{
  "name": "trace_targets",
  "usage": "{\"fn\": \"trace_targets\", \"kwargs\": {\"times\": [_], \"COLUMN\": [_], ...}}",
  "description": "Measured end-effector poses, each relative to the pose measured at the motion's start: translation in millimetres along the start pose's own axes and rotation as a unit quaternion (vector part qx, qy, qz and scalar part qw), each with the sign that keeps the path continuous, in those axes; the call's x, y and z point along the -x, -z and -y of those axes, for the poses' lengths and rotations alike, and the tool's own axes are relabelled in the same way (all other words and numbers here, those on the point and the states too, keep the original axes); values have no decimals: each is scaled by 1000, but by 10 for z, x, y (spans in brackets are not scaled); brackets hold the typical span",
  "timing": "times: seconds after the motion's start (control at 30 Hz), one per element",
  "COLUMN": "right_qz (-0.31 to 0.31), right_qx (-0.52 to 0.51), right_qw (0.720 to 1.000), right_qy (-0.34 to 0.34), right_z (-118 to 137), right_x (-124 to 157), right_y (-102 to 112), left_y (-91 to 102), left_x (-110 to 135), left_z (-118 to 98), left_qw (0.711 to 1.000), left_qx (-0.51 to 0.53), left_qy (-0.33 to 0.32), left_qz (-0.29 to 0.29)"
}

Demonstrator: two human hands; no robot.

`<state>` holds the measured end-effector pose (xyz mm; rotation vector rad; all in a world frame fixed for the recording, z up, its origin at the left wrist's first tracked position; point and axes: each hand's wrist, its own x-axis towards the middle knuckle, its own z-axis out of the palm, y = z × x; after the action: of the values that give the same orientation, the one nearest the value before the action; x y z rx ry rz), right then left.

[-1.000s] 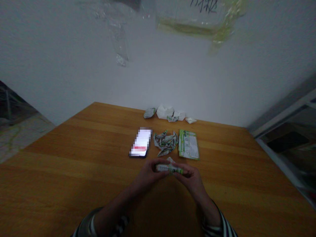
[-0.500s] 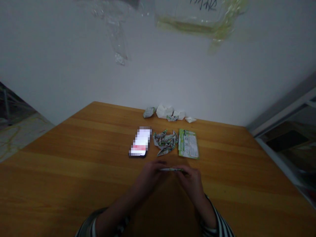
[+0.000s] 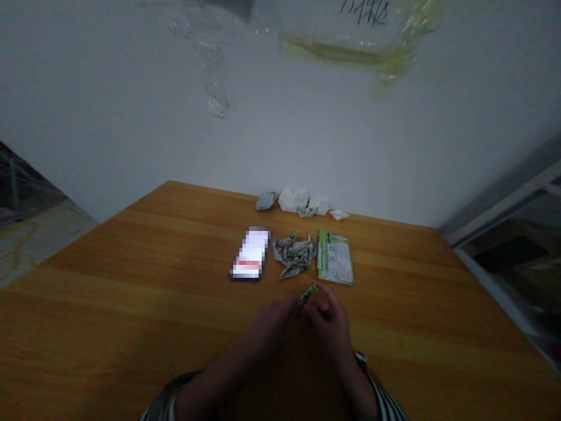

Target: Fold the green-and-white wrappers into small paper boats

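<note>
Both my hands meet over the wooden table [image 3: 109, 304], pinched together on a small folded piece of green printed paper [image 3: 308, 293]. My left hand [image 3: 275, 323] has its fingers closed on the paper's near side. My right hand [image 3: 329, 324] grips it from the right, and only a small tip of the paper sticks up between the fingers. Just beyond the hands lie a crumpled folded paper shape [image 3: 294, 254] and a flat green printed sheet [image 3: 335, 257].
A lit phone [image 3: 249, 262] lies left of the crumpled paper. Several small folded white and green paper pieces [image 3: 302, 203] sit at the table's far edge by the white wall. A clear plastic bag [image 3: 350, 29] hangs on the wall above. A shelf edge [image 3: 504, 204] is at the right.
The paper, held stretched flat between my hands before, is now gathered into a small piece with only a tip showing. Both hands have drawn closer together.
</note>
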<state>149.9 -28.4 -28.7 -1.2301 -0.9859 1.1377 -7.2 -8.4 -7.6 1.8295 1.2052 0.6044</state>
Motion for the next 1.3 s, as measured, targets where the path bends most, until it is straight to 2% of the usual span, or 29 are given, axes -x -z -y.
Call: {"fn": "trace_targets", "kwargs": {"times": [0.1,0.27,0.5,0.7,0.8,0.9,1.0,1.07,1.17,1.3], "right_qz": [-3,-5,14,18,19,29,42,39,35,-11], "right_qx": [-51,-49,-33,-16,32,146,268,313,303,161], "right_qw": [998,998,999,999,997,983,947,927,925,966], "right_qy": [-36,-25,19,39,66,111,170,204,228,201], "right_z": [-13,10,70,15,14,19,2,-13,-20,-8], "right_x": [-17,-88,-88,-90,-67,-6,62,87,78,11], "right_y": [0,89,56,70,69,48,35,44,77,118], "left_y": [-15,-35,-67,-77,-95,-122,-127,-111,-80,-75], "left_x": [6,-12,-58,-51,-56,-64,-70,-77,-96,-124], "left_z": [-32,-118,-64,-48,-31,26,80,88,66,51], "left_qw": [999,994,980,978,974,972,981,982,961,928], "left_qx": [-4,63,174,189,204,214,187,182,263,366], "left_qy": [-29,-49,-60,-61,-76,-85,-59,-40,-8,26], "left_qz": [40,77,75,66,64,40,-6,-40,-84,-68]}}
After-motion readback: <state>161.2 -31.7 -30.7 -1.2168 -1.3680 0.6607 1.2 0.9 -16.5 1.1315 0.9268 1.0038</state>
